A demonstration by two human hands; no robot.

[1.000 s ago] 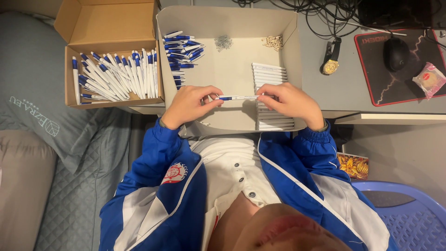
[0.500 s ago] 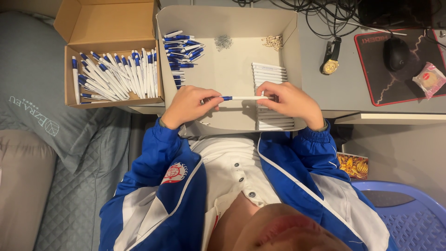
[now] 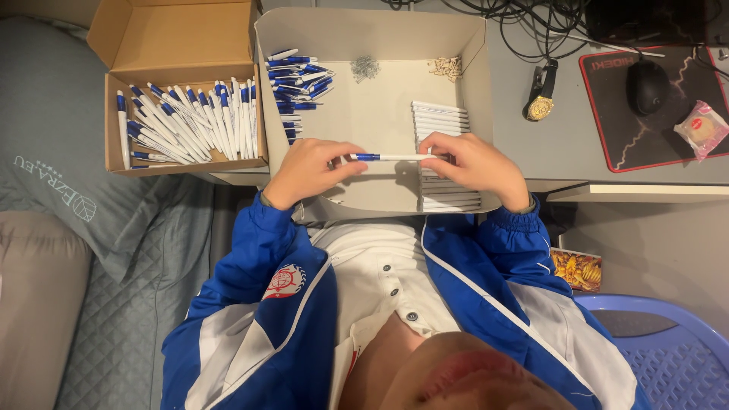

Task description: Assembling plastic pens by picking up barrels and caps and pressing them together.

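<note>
You hold a pen (image 3: 389,157) flat over the box (image 3: 380,114). Your left hand (image 3: 307,171) pinches its blue end, and your right hand (image 3: 474,163) pinches its white end. White tubes (image 3: 440,121) lie just behind your right hand.

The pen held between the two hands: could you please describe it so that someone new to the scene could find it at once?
Start at the open tray-like cardboard box in the middle. Above its near part, the left hand and right hand hold one white pen with a blue end level between them. Unlike the heaped pens in the box's far left corner and the stacked white barrels, it is lifted and alone.
</note>
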